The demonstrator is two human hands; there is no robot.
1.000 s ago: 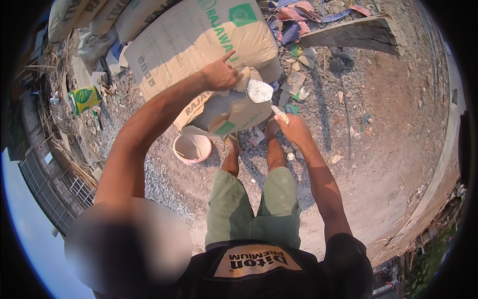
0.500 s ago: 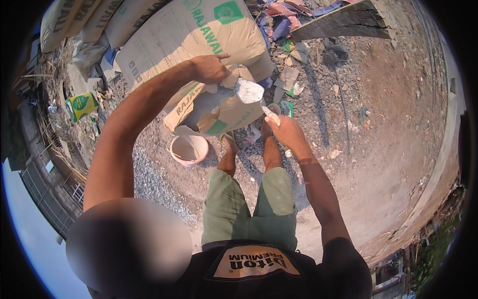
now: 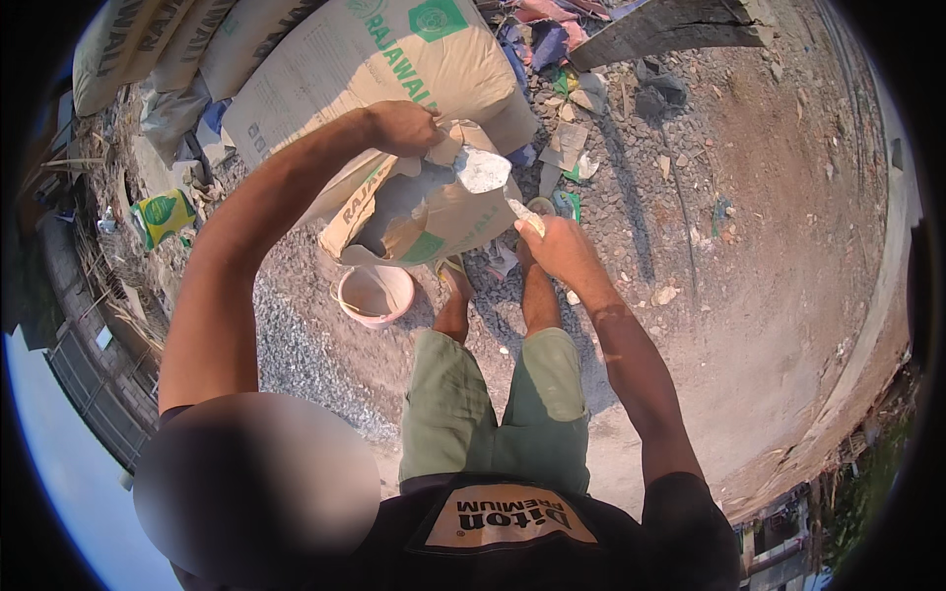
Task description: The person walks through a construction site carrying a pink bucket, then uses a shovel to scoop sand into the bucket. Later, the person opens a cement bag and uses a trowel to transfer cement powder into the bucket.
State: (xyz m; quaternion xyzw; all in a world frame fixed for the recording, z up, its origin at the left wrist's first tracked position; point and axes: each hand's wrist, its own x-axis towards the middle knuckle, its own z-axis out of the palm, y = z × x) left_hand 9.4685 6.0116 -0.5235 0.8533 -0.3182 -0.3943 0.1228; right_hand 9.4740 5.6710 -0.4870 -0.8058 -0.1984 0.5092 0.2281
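A torn brown paper cement sack point(image 3: 463, 225) lies open in front of me, with grey powder point(image 3: 402, 197) inside it. My left hand point(image 3: 406, 128) is closed at the far edge of the opening, on the torn paper; its fingertips are partly hidden. In my right hand point(image 3: 560, 248) is the handle of a trowel point(image 3: 483, 170), with its pale, powder-coated blade over the right side of the opening. A pinkish bucket point(image 3: 399, 313) stands on the ground just nearer than the sack, left of my feet.
Behind the torn sack lies a full paper sack point(image 3: 384, 74), with several more point(image 3: 182, 49) at far left. A wooden plank point(image 3: 680, 37) sits at far right. Gravel point(image 3: 305, 355), a yellow-green packet point(image 3: 164, 217) and paper scraps point(image 3: 566, 146) lie around.
The trowel and my right hand have shifted slightly left and away from me. My left hand's outstretched finger has curled in at the sack's edge. The view has tilted slightly.
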